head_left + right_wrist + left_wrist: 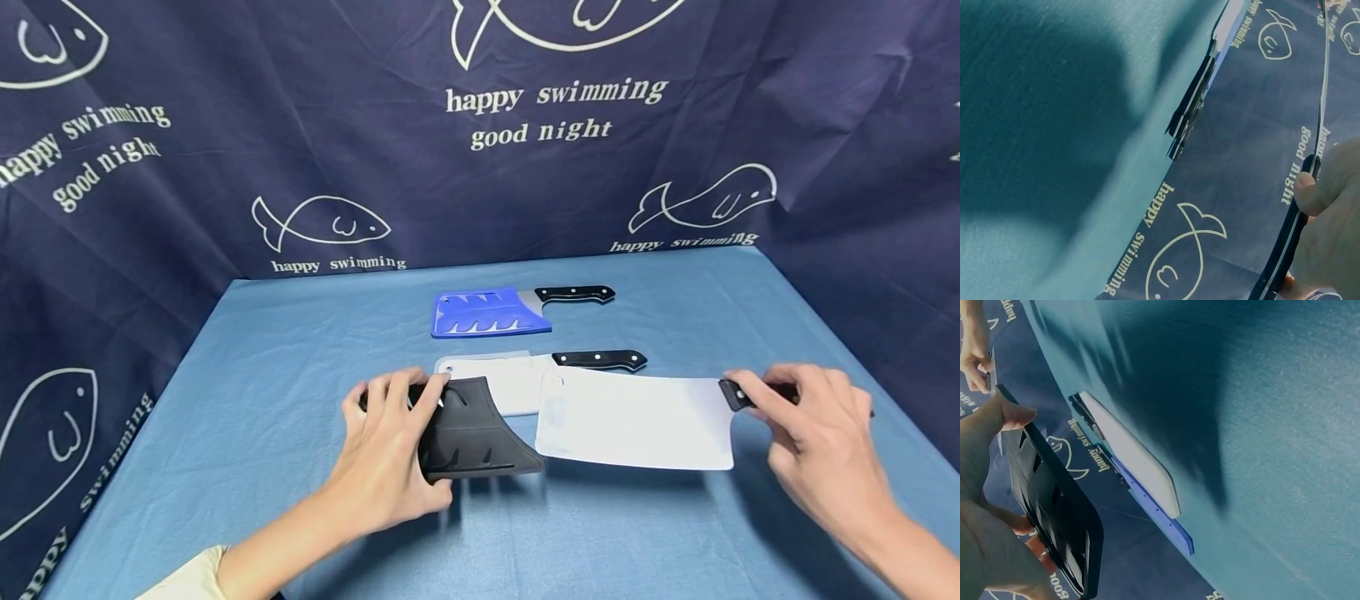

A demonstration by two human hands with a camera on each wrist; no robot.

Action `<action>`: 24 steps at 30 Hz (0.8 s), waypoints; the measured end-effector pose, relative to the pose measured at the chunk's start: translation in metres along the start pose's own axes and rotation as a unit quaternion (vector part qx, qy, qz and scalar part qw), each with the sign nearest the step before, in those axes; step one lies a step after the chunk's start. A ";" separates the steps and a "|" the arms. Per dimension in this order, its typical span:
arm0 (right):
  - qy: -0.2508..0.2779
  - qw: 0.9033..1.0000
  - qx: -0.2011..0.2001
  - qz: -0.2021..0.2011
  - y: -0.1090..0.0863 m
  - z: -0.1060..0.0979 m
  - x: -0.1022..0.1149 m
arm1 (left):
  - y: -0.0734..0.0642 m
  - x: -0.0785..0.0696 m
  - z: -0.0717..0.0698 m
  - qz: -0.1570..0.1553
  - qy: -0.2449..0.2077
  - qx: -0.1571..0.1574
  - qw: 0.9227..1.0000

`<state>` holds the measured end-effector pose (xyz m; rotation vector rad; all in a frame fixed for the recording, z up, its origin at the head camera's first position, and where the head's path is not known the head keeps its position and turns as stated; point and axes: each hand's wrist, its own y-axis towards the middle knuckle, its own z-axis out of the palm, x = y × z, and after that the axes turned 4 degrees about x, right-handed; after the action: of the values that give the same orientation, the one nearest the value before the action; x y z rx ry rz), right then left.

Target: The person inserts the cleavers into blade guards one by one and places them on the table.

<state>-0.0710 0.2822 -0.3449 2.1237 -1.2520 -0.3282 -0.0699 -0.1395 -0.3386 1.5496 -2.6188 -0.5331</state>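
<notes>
My left hand (390, 450) grips a black blade guard (472, 429) by its left end, fingers on the upper edge and thumb at the lower edge. In the left wrist view the guard (1054, 500) has slots along its side. My right hand (821, 425) holds a cleaver by its black handle (738, 396). The bare, wide cleaver blade (637, 421) points left, its end close to the guard's right tip; whether they touch I cannot tell. Both are raised above the table, casting shadows on it. In the right wrist view the blade (1324, 81) appears edge-on.
Behind the held things, a cleaver in a white guard (517, 404) lies on the blue table cloth (300, 358), partly hidden. Farther back lies another cleaver in a blue guard (487, 315). Both black handles point right. Dark printed fabric (525, 200) hangs behind and at the sides.
</notes>
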 end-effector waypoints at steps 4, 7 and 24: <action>-0.002 1.000 0.002 0.003 0.001 -0.003 0.002 | 0.002 -0.001 -0.002 -0.005 -0.009 0.005 1.000; 0.001 1.000 -0.009 0.002 0.002 -0.004 0.004 | 0.002 0.000 -0.002 -0.013 -0.020 0.007 1.000; -0.020 1.000 -0.011 0.014 0.002 -0.012 0.007 | 0.003 0.000 -0.005 -0.038 -0.045 0.012 0.998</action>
<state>-0.0631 0.2803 -0.3339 2.0877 -1.2941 -0.3711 -0.0711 -0.1396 -0.3335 1.6769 -2.6489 -0.5922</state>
